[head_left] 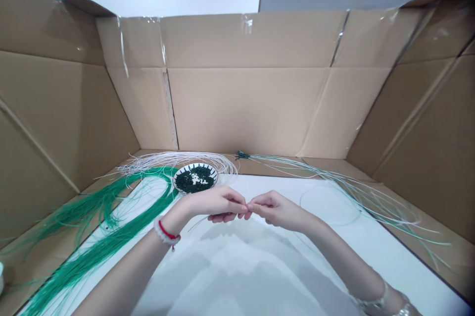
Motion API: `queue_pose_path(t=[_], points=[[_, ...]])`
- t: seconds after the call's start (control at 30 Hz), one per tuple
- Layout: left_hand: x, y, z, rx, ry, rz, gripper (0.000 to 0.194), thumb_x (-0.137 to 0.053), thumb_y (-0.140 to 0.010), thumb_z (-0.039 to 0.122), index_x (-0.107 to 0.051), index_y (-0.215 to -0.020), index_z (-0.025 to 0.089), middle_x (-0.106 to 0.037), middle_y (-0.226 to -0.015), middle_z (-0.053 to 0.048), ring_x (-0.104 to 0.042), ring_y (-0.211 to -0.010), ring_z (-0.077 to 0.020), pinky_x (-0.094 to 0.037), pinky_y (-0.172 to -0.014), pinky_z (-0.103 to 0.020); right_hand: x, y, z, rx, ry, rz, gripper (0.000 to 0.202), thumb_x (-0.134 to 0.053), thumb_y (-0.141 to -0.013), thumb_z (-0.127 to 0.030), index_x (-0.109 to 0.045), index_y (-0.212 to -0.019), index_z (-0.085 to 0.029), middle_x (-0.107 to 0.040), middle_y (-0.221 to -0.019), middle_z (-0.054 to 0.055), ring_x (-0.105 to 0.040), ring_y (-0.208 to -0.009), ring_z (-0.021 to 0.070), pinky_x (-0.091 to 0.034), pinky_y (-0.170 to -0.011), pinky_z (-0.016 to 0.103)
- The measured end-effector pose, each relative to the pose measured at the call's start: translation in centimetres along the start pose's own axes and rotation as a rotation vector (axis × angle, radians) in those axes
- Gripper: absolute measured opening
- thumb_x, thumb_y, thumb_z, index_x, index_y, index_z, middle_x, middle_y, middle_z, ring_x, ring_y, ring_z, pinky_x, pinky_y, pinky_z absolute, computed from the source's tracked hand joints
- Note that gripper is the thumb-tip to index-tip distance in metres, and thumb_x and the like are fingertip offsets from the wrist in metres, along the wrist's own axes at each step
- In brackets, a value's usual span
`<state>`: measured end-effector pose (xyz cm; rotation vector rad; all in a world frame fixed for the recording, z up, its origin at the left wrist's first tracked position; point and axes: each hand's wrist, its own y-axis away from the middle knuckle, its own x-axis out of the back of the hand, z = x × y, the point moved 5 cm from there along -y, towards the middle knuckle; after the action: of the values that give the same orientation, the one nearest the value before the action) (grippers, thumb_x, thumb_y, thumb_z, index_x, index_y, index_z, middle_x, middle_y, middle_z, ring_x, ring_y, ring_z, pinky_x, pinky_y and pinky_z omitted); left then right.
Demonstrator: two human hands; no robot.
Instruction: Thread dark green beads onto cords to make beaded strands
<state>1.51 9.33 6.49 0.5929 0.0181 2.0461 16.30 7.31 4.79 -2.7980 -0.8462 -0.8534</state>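
Observation:
My left hand (222, 204) and my right hand (274, 209) meet fingertip to fingertip above the white tabletop (237, 276). Both are closed in a pinch. A thin pale strand (196, 224) pokes out below my left hand, which seems to grip it; its other end is hidden by the fingers. What my right fingertips pinch is too small to make out. Just behind my left hand stands a patterned plate (214, 183) holding many small dark green pieces (189, 182). A faint thin green strand (301, 199) curves over the table beside my right hand.
Long green strands (122, 237) spread over the left side. A bundle of white strands (178, 158) lies behind the plate. At the back right, pale green strands (345, 180) have dark tips (243, 155). Cardboard walls (248, 108) enclose the table at the back and sides.

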Motion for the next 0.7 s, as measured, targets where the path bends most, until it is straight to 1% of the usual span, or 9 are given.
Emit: queue_pose_path(t=[0.07, 0.13, 0.23, 0.3, 0.37, 0.47, 0.53, 0.63, 0.7], points=[[0.5, 0.7, 2.1, -0.01, -0.036, 0.015, 0.022, -0.054, -0.092, 0.034, -0.067, -0.083, 0.018, -0.047, -0.053, 0.007, -0.036, -0.037, -0.0066, -0.027, -0.035, -0.019, 1.4, 0.5, -1.8, 0.019, 0.038, 0.009, 0.045, -0.052, -0.097, -0.053, -0.075, -0.087, -0.015, -0.038, -0.057, -0.006, -0.027, -0.049, 0.0086, -0.024, -0.047, 0.023], [0.9, 1.4, 3.8, -0.022, -0.075, 0.049, 0.021, -0.053, -0.093, 0.032, -0.066, -0.083, 0.019, -0.046, -0.054, 0.007, -0.036, -0.038, -0.0066, -0.026, -0.034, -0.019, 2.5, 1.0, -3.6, 0.039, 0.087, 0.021, 0.042, -0.054, -0.095, -0.052, -0.076, -0.086, -0.017, -0.03, -0.056, -0.007, -0.023, -0.05, 0.0099, -0.019, -0.046, 0.025], [1.0, 2.5, 5.5, -0.036, -0.137, 0.114, 0.023, -0.052, -0.094, 0.03, -0.061, -0.075, 0.02, -0.047, -0.054, 0.007, -0.037, -0.039, -0.0063, -0.028, -0.034, -0.017, 3.7, 1.8, -5.5, 0.062, 0.156, 0.042, 0.036, -0.054, -0.096, -0.048, -0.076, -0.087, -0.021, -0.029, -0.056, -0.006, -0.023, -0.051, 0.011, -0.017, -0.046, 0.026], [1.0, 3.1, 6.0, -0.036, -0.15, 0.148, 0.025, -0.05, -0.094, 0.032, -0.058, -0.074, 0.02, -0.048, -0.055, 0.007, -0.039, -0.039, -0.0065, -0.03, -0.034, -0.017, 4.3, 2.3, -6.3, 0.073, 0.186, 0.075, 0.035, -0.052, -0.097, -0.047, -0.077, -0.089, -0.024, -0.028, -0.056, -0.006, -0.022, -0.051, 0.0113, -0.016, -0.045, 0.027], [1.1, 3.6, 6.4, -0.049, -0.115, 0.199, 0.023, -0.049, -0.096, 0.034, -0.06, -0.081, 0.02, -0.051, -0.057, 0.006, -0.043, -0.04, -0.0069, -0.033, -0.035, -0.016, 5.1, 2.8, -6.7, 0.083, 0.2, 0.143, 0.037, -0.051, -0.097, -0.049, -0.077, -0.089, -0.025, -0.031, -0.058, -0.005, -0.022, -0.052, 0.0115, -0.016, -0.046, 0.027], [1.7, 4.1, 6.9, -0.095, -0.087, 0.31, 0.024, -0.05, -0.097, 0.038, -0.065, -0.092, 0.019, -0.058, -0.064, 0.005, -0.048, -0.044, -0.0063, -0.04, -0.042, -0.016, 6.1, 3.4, -6.6, 0.084, 0.17, 0.233, 0.041, -0.052, -0.096, -0.054, -0.074, -0.085, -0.021, -0.037, -0.062, -0.003, -0.023, -0.054, 0.0114, -0.017, -0.046, 0.027], [2.0, 4.2, 7.0, -0.095, -0.147, 0.359, 0.027, -0.052, -0.097, 0.039, -0.067, -0.09, 0.018, -0.063, -0.067, 0.003, -0.05, -0.044, -0.0056, -0.04, -0.043, -0.016, 6.5, 3.5, -6.4, 0.084, 0.143, 0.258, 0.043, -0.053, -0.095, -0.056, -0.073, -0.084, -0.02, -0.035, -0.062, -0.004, -0.023, -0.054, 0.0111, -0.017, -0.046, 0.026], [2.6, 4.2, 6.8, -0.046, -0.259, 0.422, 0.03, -0.051, -0.096, 0.037, -0.069, -0.082, 0.019, -0.067, -0.067, 0.003, -0.048, -0.039, -0.0047, -0.037, -0.038, -0.015, 7.0, 3.6, -6.2, 0.097, 0.141, 0.294, 0.043, -0.052, -0.096, -0.057, -0.073, -0.084, -0.02, -0.031, -0.061, -0.005, -0.022, -0.053, 0.0107, -0.016, -0.044, 0.026], [2.9, 4.2, 6.6, -0.029, -0.294, 0.464, 0.029, -0.052, -0.096, 0.036, -0.071, -0.083, 0.02, -0.072, -0.072, 0.003, -0.046, -0.037, -0.0036, -0.037, -0.036, -0.015, 7.3, 3.5, -6.0, 0.098, 0.153, 0.309, 0.042, -0.053, -0.096, -0.056, -0.072, -0.084, -0.021, -0.031, -0.061, -0.005, -0.021, -0.052, 0.0107, -0.015, -0.044, 0.027]])
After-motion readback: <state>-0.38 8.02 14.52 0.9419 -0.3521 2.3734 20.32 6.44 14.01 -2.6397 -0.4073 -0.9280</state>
